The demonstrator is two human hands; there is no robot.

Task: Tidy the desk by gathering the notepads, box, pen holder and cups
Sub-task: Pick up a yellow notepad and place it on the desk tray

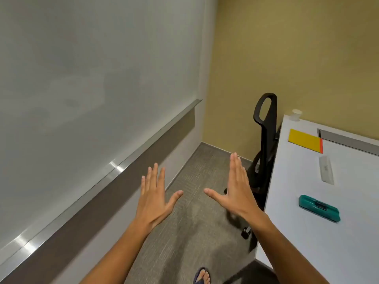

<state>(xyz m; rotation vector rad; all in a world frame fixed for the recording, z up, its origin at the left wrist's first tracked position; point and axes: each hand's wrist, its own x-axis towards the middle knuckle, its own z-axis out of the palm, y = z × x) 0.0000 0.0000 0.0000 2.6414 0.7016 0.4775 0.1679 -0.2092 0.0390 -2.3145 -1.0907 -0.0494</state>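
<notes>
**Both hands up in the air, desk stuff all off to the right**

So the task things sit on the white counter [307,232] at the right of the view; the yellow notepad [304,140] with a red strip along one edge lies flat near the far end, just beside a grey recessed strip [348,141] set into the top; a paper cup [296,115] stands upright right at the far corner, close to the edge; a pale flat box-ish thing [326,170] lies nearer, well apart from the notepad (too washed out to say what it is); the teal case [319,208] lies closest, in from the counter's left edge with bare white top all around it.

Neither hand touches any of this; the left hand [152,198] and right hand [235,193] hang over the carpet floor [190,232], backs to the camera, fingers straight and spread, thumbs pointing toward each other with a gap between; nothing held in either; the right hand is near the counter's left edge but not over it.

Outward from there: a black office chair [264,144] is tucked against the counter's far left side, by the yellow wall [287,48]; a frosted glass wall [92,78] with a metal rail [114,167] runs along the left; the floor strip between glass and counter is open; a foot in a sandal [202,276] shows at the bottom.
</notes>
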